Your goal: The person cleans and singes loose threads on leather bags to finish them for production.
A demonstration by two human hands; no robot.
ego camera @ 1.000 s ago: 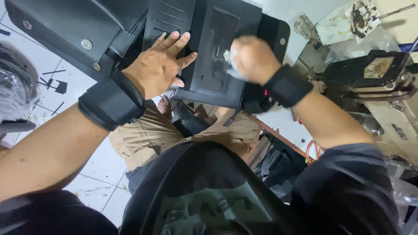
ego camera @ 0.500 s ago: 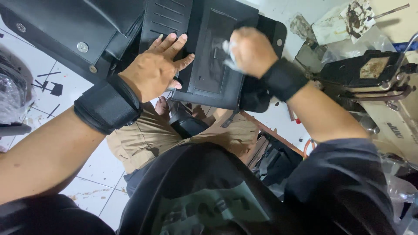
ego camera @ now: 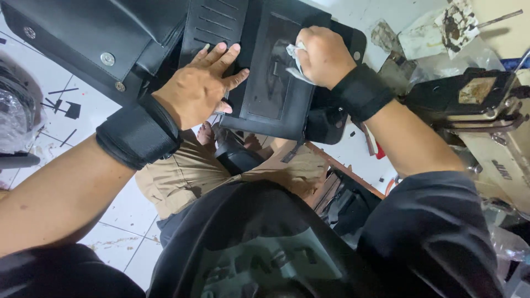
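Observation:
A large black leather bag point(ego camera: 276, 94) with stitched card slots and a framed pocket lies across my lap. My left hand point(ego camera: 199, 85) presses flat on it, fingers spread beside the slots. My right hand point(ego camera: 323, 55) is closed around a small white cloth point(ego camera: 293, 58), which touches the upper right edge of the framed pocket. Both wrists wear black straps. Part of the bag's right flap is hidden under my right wrist.
Another black flap with metal rivets point(ego camera: 107, 58) lies at upper left over a white tiled floor point(ego camera: 61, 105). A sewing machine point(ego camera: 491, 127) stands at right, with plastic wrap behind it. A clear bag point(ego camera: 16, 110) sits at far left.
My right hand with the cloth has slid up and slightly left along the framed pocket. The left hand has stayed pressed on the bag.

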